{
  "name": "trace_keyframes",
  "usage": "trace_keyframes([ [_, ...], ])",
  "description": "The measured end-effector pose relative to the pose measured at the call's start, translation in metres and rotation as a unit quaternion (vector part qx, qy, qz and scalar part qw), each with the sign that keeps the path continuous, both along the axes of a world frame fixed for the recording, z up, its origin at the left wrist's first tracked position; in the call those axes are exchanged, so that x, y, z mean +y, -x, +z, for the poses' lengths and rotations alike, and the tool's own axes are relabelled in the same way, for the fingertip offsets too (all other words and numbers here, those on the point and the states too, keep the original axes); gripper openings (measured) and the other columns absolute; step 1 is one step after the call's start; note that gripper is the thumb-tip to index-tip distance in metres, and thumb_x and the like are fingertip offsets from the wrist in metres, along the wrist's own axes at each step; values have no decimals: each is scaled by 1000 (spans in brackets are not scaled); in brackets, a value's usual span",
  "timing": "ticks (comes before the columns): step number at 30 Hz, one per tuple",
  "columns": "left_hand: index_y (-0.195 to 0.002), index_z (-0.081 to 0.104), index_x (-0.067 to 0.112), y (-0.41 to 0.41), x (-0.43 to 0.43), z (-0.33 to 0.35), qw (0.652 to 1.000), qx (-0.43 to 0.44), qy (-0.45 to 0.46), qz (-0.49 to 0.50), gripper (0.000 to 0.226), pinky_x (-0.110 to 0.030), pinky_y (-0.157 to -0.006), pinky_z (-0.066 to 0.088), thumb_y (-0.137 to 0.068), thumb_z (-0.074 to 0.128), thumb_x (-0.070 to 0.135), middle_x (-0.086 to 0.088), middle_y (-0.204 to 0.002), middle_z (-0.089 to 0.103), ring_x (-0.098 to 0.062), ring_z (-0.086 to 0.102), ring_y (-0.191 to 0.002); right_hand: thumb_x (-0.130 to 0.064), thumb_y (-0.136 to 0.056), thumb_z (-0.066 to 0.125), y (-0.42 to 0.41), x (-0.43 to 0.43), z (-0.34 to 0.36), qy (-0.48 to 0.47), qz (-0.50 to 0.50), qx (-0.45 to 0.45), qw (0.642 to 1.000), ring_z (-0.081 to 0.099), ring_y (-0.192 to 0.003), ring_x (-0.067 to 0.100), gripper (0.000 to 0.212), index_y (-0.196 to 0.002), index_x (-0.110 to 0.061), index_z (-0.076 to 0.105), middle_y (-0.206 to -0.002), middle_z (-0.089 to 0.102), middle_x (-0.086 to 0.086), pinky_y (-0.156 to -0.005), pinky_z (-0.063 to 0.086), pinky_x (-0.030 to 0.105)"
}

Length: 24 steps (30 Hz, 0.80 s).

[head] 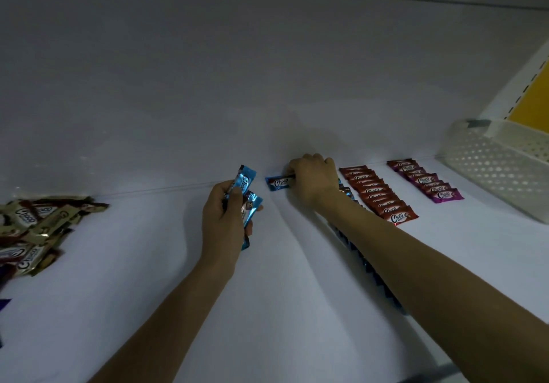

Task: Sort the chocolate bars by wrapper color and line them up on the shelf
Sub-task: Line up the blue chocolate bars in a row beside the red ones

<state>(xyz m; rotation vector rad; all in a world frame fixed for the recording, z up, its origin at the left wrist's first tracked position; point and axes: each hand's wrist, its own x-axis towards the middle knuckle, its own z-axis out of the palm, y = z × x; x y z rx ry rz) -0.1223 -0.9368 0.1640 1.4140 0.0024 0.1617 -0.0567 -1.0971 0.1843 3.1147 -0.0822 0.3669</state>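
Observation:
My left hand (221,219) grips a small bunch of light-blue chocolate bars (246,182) above the white shelf (148,263). Against the back wall, my right hand (312,176) pinches the end of one blue bar (277,183) that lies flat on the shelf. A row of blue bars (365,263) runs under my right forearm, mostly hidden. To its right lie a row of red bars (378,194) and a shorter row of purple bars (426,182). A loose heap of gold bars (32,228) lies at the far left.
A white perforated plastic basket (487,159) stands at the back right of the shelf. Behind it rise a slotted white upright and a yellow panel (531,97). A dark blue-purple wrapper corner (4,304) shows at the left edge.

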Motion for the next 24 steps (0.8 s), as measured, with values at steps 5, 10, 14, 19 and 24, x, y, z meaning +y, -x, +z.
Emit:
trace_keyframes([
  [5, -95, 60, 29, 1, 1, 0, 1000, -22, 1, -17, 20, -18, -39, 36, -101, 46, 16, 4, -67, 59, -4, 45, -44, -26, -94, 55, 36, 18, 23, -504, 74, 41, 860, 62, -81, 19, 25, -92, -9, 72, -91, 71, 9, -68, 47, 23],
  [10, -101, 61, 36, 1, 2, -2, 997, -62, -41, -6, 22, -19, -57, 48, -100, 48, 18, 6, -88, 66, -5, 60, -68, -33, -87, 65, 63, 31, 32, -586, 101, 133, 793, 59, -72, 11, 24, -97, -13, 70, -83, 67, -1, -62, 43, 21],
  [14, -106, 60, 41, 4, 0, -4, 988, -110, -105, -37, 31, -16, -78, 52, -98, 50, 13, 16, -107, 64, 1, 63, -94, -34, -90, 62, 67, 25, 30, -657, 73, 149, 735, 61, -69, 13, 24, -98, -13, 68, -79, 67, 1, -63, 44, 23],
  [19, -125, 49, 38, 5, -1, -5, 992, -73, -91, -49, 39, -15, -64, 50, -95, 56, 15, 10, -111, 60, -8, 63, -91, -7, -91, 57, 70, 15, 27, -714, 69, 117, 687, 64, -67, 11, 18, -103, -13, 69, -91, 72, 4, -65, 47, 22],
  [24, -103, 58, 23, 5, -1, -4, 992, -62, -104, -23, 9, -12, -41, 36, -96, 54, 20, 0, -85, 63, -7, 50, -55, -2, -91, 57, 74, 8, 24, -700, 70, 97, 704, 66, -67, 8, 19, -100, -16, 68, -91, 72, 2, -59, 50, 18],
])
